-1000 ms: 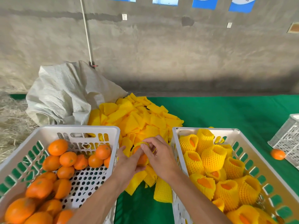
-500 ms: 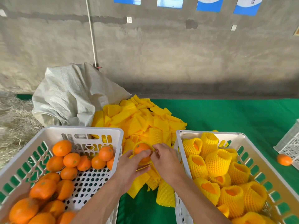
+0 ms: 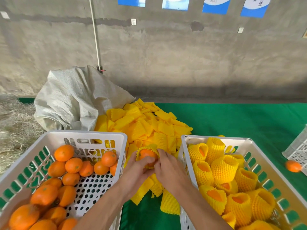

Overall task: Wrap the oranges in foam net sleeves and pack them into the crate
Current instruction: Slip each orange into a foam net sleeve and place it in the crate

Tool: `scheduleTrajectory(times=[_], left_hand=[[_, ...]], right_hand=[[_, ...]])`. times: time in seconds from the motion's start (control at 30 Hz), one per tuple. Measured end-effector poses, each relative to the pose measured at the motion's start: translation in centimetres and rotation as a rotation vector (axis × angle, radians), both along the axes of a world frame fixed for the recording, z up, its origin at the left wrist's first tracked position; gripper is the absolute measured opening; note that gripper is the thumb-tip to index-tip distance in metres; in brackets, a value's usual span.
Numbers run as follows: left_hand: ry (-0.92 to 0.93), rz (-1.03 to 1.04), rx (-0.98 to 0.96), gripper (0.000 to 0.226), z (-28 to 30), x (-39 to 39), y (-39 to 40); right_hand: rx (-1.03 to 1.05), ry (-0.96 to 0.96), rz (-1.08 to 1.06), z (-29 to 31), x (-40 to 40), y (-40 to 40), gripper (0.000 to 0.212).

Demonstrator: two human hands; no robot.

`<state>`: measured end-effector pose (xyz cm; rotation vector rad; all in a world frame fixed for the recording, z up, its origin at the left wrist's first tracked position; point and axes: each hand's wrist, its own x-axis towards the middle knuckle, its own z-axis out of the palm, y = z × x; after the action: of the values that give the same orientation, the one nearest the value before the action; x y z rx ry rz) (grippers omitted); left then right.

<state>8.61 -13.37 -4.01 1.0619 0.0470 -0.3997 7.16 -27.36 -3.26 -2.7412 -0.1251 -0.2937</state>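
Both hands meet on one orange (image 3: pixel 147 155) between the two crates: the left hand (image 3: pixel 135 171) cups it from below and the left with its thumb curled over the fruit, while the right hand (image 3: pixel 167 170) pinches the edge of the yellow foam net sleeve (image 3: pixel 144 148) that rings the orange, its fingers bent round the rim on the right side. The sleeve covers the sides of the fruit and its frilled mouth stands open at the top, with bare peel showing through. Just beyond and beneath the hands lies a heap of flat foam sleeves (image 3: pixel 142 123) on the green table cover (image 3: pixel 240 120). To the left, near, a white crate (image 3: pixel 86 135) holds unwrapped oranges (image 3: pixel 74 165); to the right, near, the packing crate (image 3: pixel 214 138) holds wrapped oranges (image 3: pixel 224 168) in yellow netting. A loose orange (image 3: pixel 293 166) lies far right on the cover, touching a third crate (image 3: pixel 297 150). A white woven sack (image 3: pixel 74 100) slumps at the far left against the grey wall (image 3: pixel 182 55).
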Motion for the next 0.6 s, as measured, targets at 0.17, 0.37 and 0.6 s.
scheduleTrajectory(times=[0.17,0.37,0.6], left_hand=[[0.024,0.132,0.249,0.071,0.2,-0.2,-0.1],[-0.039,0.364,0.323,0.05,0.2,0.5,-0.1],[-0.066,0.234,0.1,0.046,0.3,0.6,0.0]], right_hand=[[-0.013,-0.121,-0.026,0.3,0.5,-0.4,0.035],[-0.114,-0.397,0.093,1.6,-0.5,0.6,0.024],[0.171,-0.041,0.022,1.1,-0.9,0.8,0.049]])
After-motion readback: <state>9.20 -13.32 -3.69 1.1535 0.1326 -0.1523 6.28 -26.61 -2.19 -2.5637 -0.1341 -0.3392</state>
